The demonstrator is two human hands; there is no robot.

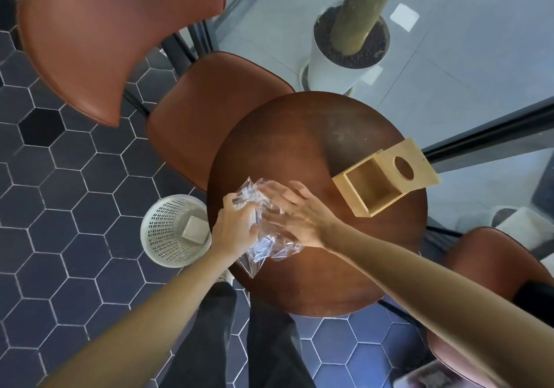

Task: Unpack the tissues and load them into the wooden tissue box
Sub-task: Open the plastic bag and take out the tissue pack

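Observation:
A pack of white tissues (251, 211) in a crumpled clear plastic wrapper (260, 246) lies at the left side of the round brown table (299, 135). My left hand (232, 230) is closed on the pack and its wrapper from the left. My right hand (295, 215) lies on the wrapper from the right, fingers spread into the plastic. The wooden tissue box (367, 188) stands at the table's right edge, empty inside. Its sliding lid (404, 167), with an oval hole, is pulled out halfway.
A white perforated waste basket (168, 231) with a pale block in it stands on the tiled floor left of the table. Brown leather chairs (209, 111) stand behind the table and at the right. A white plant pot (332, 66) stands beyond the table.

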